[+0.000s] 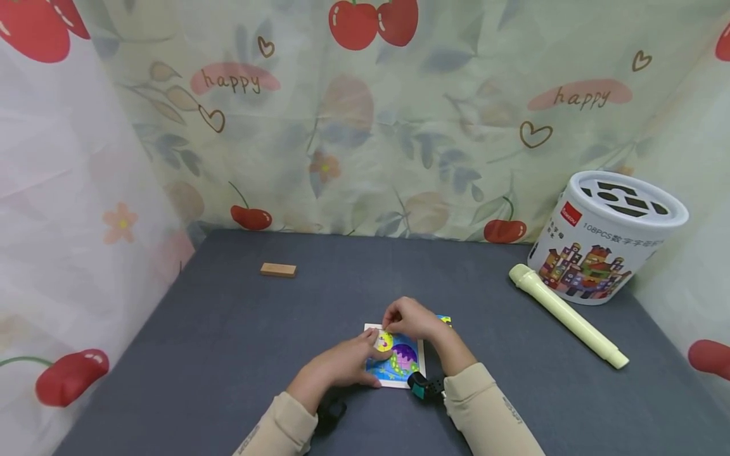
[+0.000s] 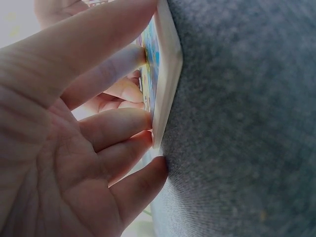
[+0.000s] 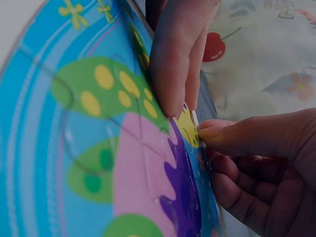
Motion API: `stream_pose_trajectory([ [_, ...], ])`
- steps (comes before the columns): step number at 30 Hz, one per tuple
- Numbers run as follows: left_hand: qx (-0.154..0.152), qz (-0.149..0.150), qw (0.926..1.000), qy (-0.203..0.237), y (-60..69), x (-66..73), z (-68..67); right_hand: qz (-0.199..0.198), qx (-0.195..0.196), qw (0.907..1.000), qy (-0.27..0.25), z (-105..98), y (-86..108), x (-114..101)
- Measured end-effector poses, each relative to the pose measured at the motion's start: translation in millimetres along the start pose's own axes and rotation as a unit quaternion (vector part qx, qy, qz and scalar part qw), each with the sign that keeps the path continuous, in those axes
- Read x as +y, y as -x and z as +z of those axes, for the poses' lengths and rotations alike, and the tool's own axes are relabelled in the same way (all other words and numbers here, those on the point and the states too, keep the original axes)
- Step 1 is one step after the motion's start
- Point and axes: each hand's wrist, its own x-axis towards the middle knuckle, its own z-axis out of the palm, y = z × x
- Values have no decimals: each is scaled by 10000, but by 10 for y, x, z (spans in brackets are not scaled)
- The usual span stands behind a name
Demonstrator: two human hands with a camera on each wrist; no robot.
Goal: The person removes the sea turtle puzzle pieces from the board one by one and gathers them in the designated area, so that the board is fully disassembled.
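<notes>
A small jigsaw puzzle [image 1: 405, 358] in a white-edged tray lies flat on the table. It shows a yellow-headed, purple and green cartoon animal on blue. My left hand [image 1: 349, 361] rests against its left side with fingers fairly straight; in the left wrist view the thumb [image 2: 94, 47] reaches the tray's near edge [image 2: 169, 54]. My right hand [image 1: 415, 320] is at the puzzle's far edge. There, in the right wrist view, its thumb [image 3: 237, 136] and curled fingers pinch at a yellow puzzle piece [image 3: 186, 127], whose outline is partly hidden. Left fingertips touch the picture beside it.
Behind the right wrist lies a blue and yellow piece [image 1: 445, 319], partly hidden. A wooden block [image 1: 278, 270] sits at the back left. To the right are a pale yellow stick [image 1: 570, 316] and a white tub [image 1: 604, 240]. Patterned cloth [image 1: 365, 126] hangs behind the table.
</notes>
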Motion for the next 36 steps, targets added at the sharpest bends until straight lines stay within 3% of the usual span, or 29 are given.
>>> stream_pose_trajectory([
  [9, 46, 85, 9999, -82, -22, -11, 21, -63, -60, 10000, -22, -15, 22, 8],
  [22, -28, -46, 10000, -77, -8, 16, 8, 120, -103, 9990, -410, -84, 103, 77],
  [36, -57, -138, 9998, -99, -37, 3, 9, 131, -54, 9988, -476, -111, 152, 111],
])
